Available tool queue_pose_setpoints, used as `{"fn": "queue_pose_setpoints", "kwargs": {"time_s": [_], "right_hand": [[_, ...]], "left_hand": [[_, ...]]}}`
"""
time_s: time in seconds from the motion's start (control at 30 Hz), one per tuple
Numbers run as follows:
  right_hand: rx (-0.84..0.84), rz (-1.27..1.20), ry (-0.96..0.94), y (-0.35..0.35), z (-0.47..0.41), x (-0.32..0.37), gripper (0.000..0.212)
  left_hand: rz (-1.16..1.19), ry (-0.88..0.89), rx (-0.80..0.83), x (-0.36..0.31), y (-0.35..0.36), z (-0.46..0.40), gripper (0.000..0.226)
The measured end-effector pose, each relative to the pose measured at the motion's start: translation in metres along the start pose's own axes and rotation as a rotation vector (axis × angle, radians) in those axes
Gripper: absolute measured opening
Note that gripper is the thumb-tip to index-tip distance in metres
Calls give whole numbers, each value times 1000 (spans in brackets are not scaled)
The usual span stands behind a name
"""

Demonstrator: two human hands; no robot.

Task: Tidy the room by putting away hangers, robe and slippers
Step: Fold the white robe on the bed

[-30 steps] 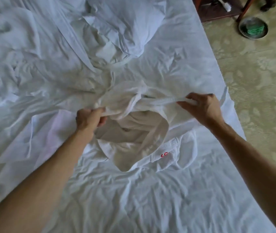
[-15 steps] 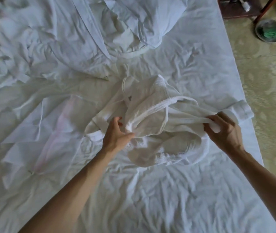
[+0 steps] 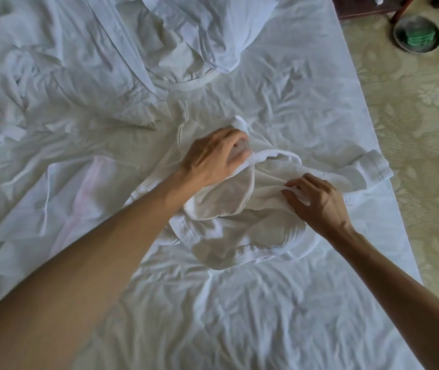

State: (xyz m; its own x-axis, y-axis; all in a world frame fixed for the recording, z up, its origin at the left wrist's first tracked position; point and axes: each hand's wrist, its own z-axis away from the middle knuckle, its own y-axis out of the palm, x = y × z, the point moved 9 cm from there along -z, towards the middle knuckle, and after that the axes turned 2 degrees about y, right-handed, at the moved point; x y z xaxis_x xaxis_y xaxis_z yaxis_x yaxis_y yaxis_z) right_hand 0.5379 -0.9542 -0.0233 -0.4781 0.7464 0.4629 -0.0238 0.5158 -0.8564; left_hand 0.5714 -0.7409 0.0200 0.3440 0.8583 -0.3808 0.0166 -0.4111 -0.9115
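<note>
Since half a second ago my left hand (image 3: 213, 158) has moved up over the robe (image 3: 239, 209) to grip its piped collar edge, while my right hand (image 3: 317, 201) pinches a fold nearer the middle; I judge I'm gathering it. The white waffle-weave robe lies bunched on the bed sheet (image 3: 213, 316).

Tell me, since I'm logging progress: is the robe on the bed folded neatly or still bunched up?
Bunched up. The robe lies crumpled on the sheet, one sleeve trailing out, both hands gripping its fabric.
</note>
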Motion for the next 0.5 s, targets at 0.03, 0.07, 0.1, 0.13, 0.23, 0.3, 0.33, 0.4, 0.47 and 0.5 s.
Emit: {"fn": "queue_pose_setpoints", "kwargs": {"time_s": [0.03,0.07,0.1,0.13,0.23,0.3,0.33,0.4,0.47,0.5], "right_hand": [[10,-10,-7,0,1,-2,13],[16,-19,-9,-1,2,-5,14],[20,-26,-11,-2,4,-7,16],[22,-31,-11,-2,6,-8,18],[21,-50,6,-3,8,-9,22],[20,-56,26,-3,8,-9,22],[23,-55,42,-3,7,-9,22],[25,-59,73,-3,4,-10,19],[-12,-72,105,-10,0,-16,14],[-49,-72,120,-17,-4,-23,13]], "left_hand": [[-53,67,-58,-2,-10,0,24],[-110,157,-91,-6,-16,1,22],[-179,283,-96,-12,-19,3,29],[-262,435,-83,-19,-19,6,37],[-465,835,-42,-30,-4,22,39],[-512,923,11,-29,11,26,27],[-521,930,50,-27,16,25,25],[-559,895,128,-21,18,19,24],[-553,787,153,-7,4,9,13],[-532,713,146,4,-8,4,16]]}}
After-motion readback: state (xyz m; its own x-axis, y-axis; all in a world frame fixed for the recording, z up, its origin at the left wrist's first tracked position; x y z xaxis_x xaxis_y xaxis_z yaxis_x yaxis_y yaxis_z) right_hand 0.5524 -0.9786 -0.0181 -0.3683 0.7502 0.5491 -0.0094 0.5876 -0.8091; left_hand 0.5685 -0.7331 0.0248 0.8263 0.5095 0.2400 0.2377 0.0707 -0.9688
